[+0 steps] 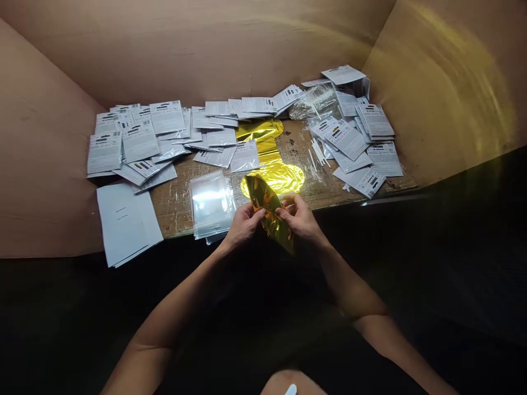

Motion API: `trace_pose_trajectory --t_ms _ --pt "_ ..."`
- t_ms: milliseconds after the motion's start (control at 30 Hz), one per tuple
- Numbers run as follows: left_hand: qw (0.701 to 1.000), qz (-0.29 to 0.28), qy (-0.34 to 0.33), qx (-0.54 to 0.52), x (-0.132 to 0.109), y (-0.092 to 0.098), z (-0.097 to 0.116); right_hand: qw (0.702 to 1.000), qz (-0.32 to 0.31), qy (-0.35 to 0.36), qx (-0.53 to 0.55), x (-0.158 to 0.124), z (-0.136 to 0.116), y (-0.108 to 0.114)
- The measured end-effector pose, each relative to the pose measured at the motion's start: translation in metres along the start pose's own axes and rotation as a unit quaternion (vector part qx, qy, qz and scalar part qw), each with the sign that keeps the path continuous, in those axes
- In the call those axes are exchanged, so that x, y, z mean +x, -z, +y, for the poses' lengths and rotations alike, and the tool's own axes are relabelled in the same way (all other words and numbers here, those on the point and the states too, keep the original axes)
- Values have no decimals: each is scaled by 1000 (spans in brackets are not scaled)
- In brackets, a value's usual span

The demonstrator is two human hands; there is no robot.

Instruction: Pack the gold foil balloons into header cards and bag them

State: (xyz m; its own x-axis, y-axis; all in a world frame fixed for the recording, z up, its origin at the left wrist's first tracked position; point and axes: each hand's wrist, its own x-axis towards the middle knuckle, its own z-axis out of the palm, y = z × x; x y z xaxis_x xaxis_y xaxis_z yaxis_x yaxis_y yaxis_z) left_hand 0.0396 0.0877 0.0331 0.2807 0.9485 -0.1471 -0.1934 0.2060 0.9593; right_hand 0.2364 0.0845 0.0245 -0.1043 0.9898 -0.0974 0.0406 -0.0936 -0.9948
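A piece of gold foil balloon (269,211), partly folded, is held up in front of the table edge. My left hand (245,222) pinches its left side between thumb and fingers. On the other side my right hand (300,219) grips it the same way, thumb on top. Behind my hands more flat gold foil (278,175) lies on the table, shaped with rounded ends. Clear plastic bags (211,203) are stacked just left of my left hand. The foil in my hands hides part of the foil behind it.
White printed packets (140,140) are heaped at the left, along the back and at the right (341,137). White sticks (320,152) lie on the brown tabletop (173,203). Blank white cards (127,222) overhang the front left edge. Cardboard walls (230,49) surround the table.
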Motion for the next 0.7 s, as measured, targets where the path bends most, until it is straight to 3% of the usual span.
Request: trace_pose_trajectory --t_ms 100,167,267,333,400,500,567,700 --pt "998 -45 25 24 -2 8 17 988 -85 -21 130 7 -6 -3" --pt "998 -28 28 42 -4 12 25 983 -74 -18 168 13 -9 -6" --pt "999 -18 27 38 -8 17 31 992 -22 7 126 17 -12 -9" --pt "998 -29 25 44 -11 18 33 994 -19 3 109 16 -16 -9" --pt "996 -24 3 85 -15 18 33 990 -61 -27 127 13 -20 -7" --pt "993 39 -57 97 -17 16 29 978 -146 -59 140 9 -24 -10" --pt "994 62 -67 56 -17 16 23 981 -148 -46 117 7 -25 -15" --pt "999 0 -31 24 -19 22 13 988 -125 4 84 2 -26 -18"
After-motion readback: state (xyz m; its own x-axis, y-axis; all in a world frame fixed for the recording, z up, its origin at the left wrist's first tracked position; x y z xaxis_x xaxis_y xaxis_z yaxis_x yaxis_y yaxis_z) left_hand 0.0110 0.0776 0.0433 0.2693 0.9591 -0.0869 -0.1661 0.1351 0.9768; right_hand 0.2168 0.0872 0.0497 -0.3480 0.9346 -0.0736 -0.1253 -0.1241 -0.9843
